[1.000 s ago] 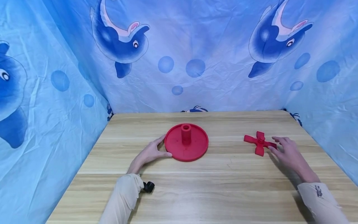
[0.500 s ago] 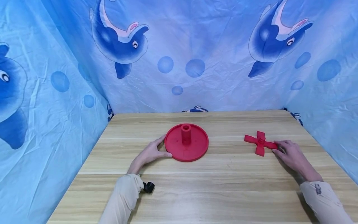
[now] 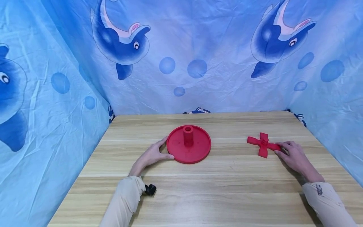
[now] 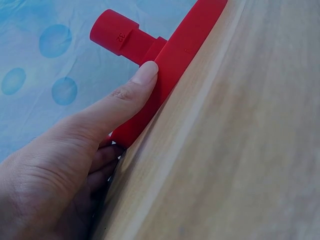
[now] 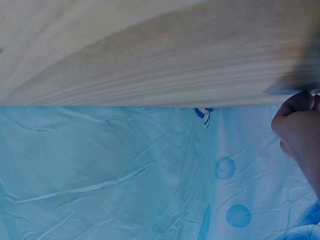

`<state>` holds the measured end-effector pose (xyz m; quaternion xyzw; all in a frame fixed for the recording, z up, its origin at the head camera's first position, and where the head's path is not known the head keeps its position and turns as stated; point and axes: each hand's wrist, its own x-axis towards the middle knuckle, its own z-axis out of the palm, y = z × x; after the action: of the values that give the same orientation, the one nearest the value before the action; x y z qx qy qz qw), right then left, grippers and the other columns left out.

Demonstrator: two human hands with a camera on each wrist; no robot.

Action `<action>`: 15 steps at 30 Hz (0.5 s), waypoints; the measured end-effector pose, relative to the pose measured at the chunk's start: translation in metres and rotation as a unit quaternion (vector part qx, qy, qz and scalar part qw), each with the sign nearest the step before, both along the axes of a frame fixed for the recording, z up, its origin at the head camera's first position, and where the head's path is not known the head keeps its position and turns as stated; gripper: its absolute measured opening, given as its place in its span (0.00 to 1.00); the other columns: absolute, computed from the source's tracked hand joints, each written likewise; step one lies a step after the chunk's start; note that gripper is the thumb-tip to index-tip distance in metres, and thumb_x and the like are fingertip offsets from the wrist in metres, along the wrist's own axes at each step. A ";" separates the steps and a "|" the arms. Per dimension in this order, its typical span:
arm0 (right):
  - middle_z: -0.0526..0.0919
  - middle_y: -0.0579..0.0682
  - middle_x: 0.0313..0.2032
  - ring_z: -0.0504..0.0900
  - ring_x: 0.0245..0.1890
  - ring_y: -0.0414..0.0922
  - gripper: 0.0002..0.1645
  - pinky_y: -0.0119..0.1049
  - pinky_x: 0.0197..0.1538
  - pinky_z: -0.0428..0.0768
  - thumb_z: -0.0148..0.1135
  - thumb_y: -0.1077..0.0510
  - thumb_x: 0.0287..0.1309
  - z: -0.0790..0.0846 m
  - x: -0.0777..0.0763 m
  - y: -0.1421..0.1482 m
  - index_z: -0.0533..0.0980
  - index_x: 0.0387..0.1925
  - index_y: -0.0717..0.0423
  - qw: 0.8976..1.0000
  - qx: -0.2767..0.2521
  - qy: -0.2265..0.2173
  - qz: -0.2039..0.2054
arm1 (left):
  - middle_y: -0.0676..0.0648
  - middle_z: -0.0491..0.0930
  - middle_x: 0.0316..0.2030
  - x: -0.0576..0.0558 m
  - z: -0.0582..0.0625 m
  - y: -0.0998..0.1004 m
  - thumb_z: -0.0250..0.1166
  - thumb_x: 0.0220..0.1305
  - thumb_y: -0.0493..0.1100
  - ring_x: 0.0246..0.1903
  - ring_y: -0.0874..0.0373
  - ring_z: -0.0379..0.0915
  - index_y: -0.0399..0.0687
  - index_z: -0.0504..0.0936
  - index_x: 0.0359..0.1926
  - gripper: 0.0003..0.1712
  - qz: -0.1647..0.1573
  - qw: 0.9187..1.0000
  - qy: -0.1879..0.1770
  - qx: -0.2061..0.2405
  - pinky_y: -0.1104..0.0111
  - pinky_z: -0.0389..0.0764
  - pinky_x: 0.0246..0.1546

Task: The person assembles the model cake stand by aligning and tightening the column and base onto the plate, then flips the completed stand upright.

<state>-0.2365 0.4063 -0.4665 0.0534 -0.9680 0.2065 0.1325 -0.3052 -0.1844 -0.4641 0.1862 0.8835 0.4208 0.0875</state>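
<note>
A red round base with a raised rim [image 3: 177,150] lies on the table left of centre, and a hollow post [image 3: 188,138] stands up from its middle. My left hand [image 3: 151,154] holds the base's left edge between thumb and fingers. In the left wrist view the thumb [image 4: 145,75] lies along the side of the rim, the fingers partly hidden behind it. Farther right is a red four-armed cross piece [image 3: 263,144] with a small knob at its centre. The tip of its right arm is pinched by my right hand [image 3: 292,157]. In the right wrist view the right hand [image 5: 300,122] shows only at the edge.
The wood-grain table [image 3: 198,195] ends at a blue dolphin-print curtain [image 3: 181,56] behind and on both sides. A small black object [image 3: 150,189] shows at the left cuff. Bare tabletop separates the base and the cross piece.
My right hand's fingers were apart around the cross piece's right arm and have since closed on its tip. The left hand and the round base have stayed put.
</note>
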 end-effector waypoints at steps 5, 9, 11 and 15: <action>0.71 0.76 0.47 0.66 0.44 0.68 0.24 0.60 0.41 0.69 0.70 0.64 0.63 0.000 -0.001 -0.001 0.75 0.54 0.77 1.000 -0.003 0.004 0.002 | 0.48 0.56 0.79 0.001 0.001 0.000 0.80 0.52 0.64 0.78 0.46 0.48 0.54 0.56 0.82 0.64 0.002 1.000 0.002 0.000 0.45 0.60 0.73; 0.72 0.75 0.47 0.67 0.44 0.68 0.24 0.62 0.41 0.70 0.70 0.64 0.63 0.000 -0.001 0.000 0.75 0.53 0.78 1.000 -0.003 0.005 0.011 | 0.48 0.56 0.79 0.001 0.000 0.000 0.80 0.52 0.64 0.78 0.47 0.48 0.55 0.56 0.82 0.64 0.003 1.000 0.003 0.000 0.45 0.60 0.73; 0.73 0.75 0.47 0.68 0.44 0.68 0.23 0.63 0.42 0.71 0.71 0.65 0.63 -0.001 -0.001 -0.001 0.76 0.53 0.78 1.000 -0.005 0.012 0.017 | 0.48 0.56 0.79 0.001 0.000 0.000 0.80 0.52 0.65 0.78 0.47 0.48 0.55 0.56 0.82 0.64 0.003 1.000 0.003 -0.002 0.45 0.60 0.73; 0.74 0.75 0.47 0.71 0.44 0.68 0.21 0.67 0.45 0.72 0.69 0.66 0.64 0.000 -0.001 -0.006 0.76 0.53 0.79 0.999 -0.012 0.028 0.028 | 0.48 0.56 0.79 0.001 0.000 0.000 0.80 0.53 0.65 0.78 0.47 0.48 0.55 0.55 0.82 0.64 0.002 1.000 0.004 -0.007 0.45 0.60 0.73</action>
<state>-0.2371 0.4003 -0.4661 0.0844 -0.9596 0.2198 0.1541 -0.3042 -0.1841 -0.4641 0.1854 0.8873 0.4139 0.0842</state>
